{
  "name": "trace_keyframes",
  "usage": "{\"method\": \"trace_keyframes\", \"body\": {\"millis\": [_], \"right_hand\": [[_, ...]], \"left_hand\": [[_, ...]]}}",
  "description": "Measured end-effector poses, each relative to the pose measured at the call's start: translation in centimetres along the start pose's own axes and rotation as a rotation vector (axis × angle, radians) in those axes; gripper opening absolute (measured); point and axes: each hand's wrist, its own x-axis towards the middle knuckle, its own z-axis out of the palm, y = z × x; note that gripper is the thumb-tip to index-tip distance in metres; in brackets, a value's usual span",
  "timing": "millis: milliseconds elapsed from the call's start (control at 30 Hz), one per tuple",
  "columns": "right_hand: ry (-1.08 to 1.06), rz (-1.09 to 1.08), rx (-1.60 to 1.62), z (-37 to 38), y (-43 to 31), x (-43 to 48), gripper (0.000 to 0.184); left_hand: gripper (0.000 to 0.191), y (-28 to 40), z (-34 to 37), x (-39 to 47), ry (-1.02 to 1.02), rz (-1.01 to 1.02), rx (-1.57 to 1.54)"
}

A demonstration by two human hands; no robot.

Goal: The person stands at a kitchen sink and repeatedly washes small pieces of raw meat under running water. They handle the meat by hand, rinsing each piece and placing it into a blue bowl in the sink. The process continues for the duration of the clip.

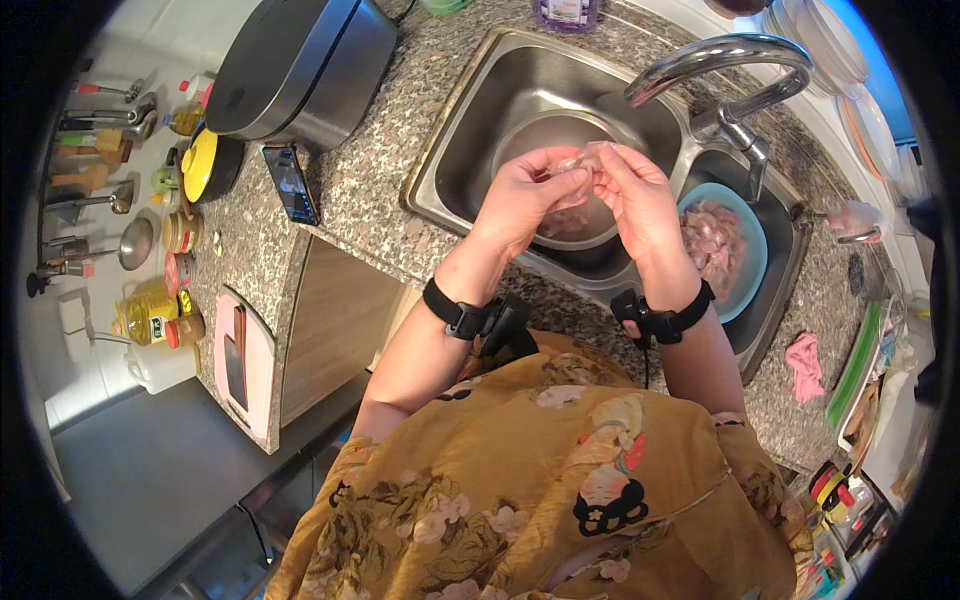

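A pale pink, wet-looking piece of raw meat [576, 163] is stretched between my two hands above the sink. My left hand [531, 191] pinches one side of it with thumb and fingers, while my right hand [634, 186] grips the other side. Below them a round metal bowl [517, 135] stands in the larger steel basin [469, 161]; more pinkish pieces [566, 223] lie inside it, partly covered by my hands. To the right, a light blue bowl [756, 259] full of similar raw pieces [712, 244] sits in the smaller basin [780, 247].
A chrome faucet [720, 52] arches over the basins from behind. On the left counter are a phone [291, 186], a large metal-sided appliance [315, 75] and a pink cutting board [255, 360] with a cleaver [235, 367]. A pink cloth [804, 366] lies right of the sink.
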Motion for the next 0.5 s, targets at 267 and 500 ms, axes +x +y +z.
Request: {"method": "trace_keyframes", "body": {"millis": [267,500], "right_hand": [[0.551,-0.260,-0.367,-9.7,-5.5,-0.9,0.030],[0.756,-0.286,-0.318,-18.6,-6.8,-1.9,0.031]], "left_hand": [[0.012,-0.1,1.1,3.2,0.141,-0.051,0.070],[0.016,-0.8,1.6,4.8,0.002,-0.023,0.098]]}}
